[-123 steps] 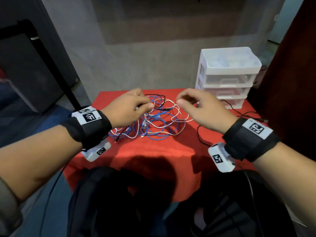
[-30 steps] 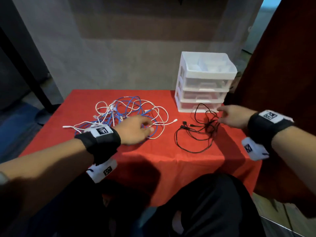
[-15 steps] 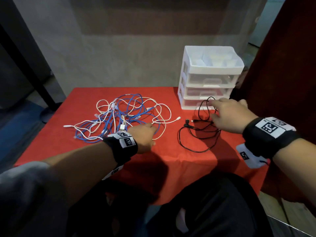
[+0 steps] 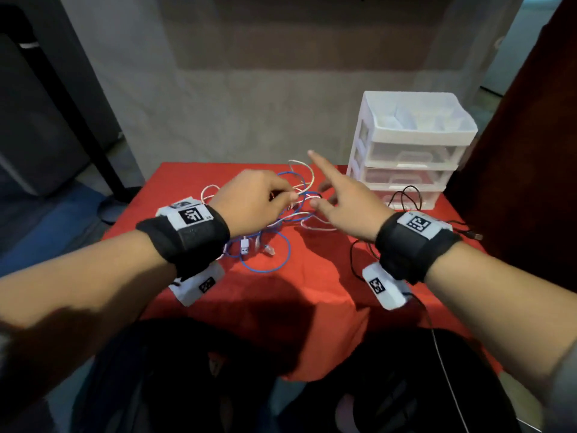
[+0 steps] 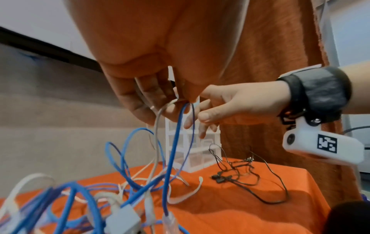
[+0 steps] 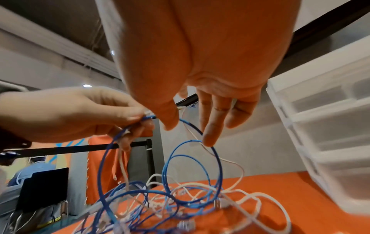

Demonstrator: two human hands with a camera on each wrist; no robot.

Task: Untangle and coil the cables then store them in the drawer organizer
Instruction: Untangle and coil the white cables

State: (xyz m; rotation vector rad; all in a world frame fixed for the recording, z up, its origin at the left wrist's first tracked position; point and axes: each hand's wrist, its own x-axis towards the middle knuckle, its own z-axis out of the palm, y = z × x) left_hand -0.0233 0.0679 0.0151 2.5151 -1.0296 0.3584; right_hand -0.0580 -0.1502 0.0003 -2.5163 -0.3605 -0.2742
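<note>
A tangle of blue and white cables (image 4: 249, 245) lies on the red tablecloth (image 4: 312, 292), partly lifted. My left hand (image 4: 288, 196) pinches a blue and a white strand and holds them above the table, as the left wrist view shows (image 5: 170, 107). My right hand (image 4: 318, 195) is just right of it with its fingers spread and the index finger pointing up. Its thumb and middle finger (image 6: 208, 140) touch a raised blue loop without closing on it. A black cable (image 4: 406, 198) lies loose beside the white drawer organizer (image 4: 412, 151), whose drawers are closed.
The organizer stands at the table's back right corner, with a dark red curtain (image 4: 530, 182) beside it. A black post (image 4: 93, 135) rises at the left. My dark-clothed lap (image 4: 281, 385) is under the near table edge. A seated person (image 6: 36, 166) is far behind.
My right hand has left the black cable and come left to the tangle. My left hand has risen from the table, lifting blue and white strands with it.
</note>
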